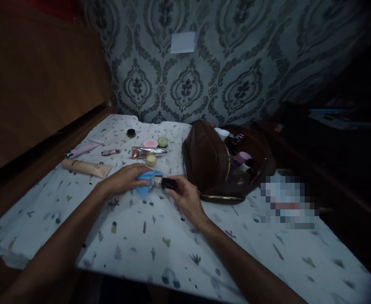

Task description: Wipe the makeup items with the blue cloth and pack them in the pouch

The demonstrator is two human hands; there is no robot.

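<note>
Bottle lies crosswise, right hand grip closed on its cap end, left hand grip clamping cloth over the other.

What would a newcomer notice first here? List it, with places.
At the middle of the printed white sheet, the left hand presses a blue cloth against a small black-capped bottle held by the right hand. Just right of them lies an open brown cosmetics bag full of containers; tubes and small jars are scattered behind the left hand.
</note>
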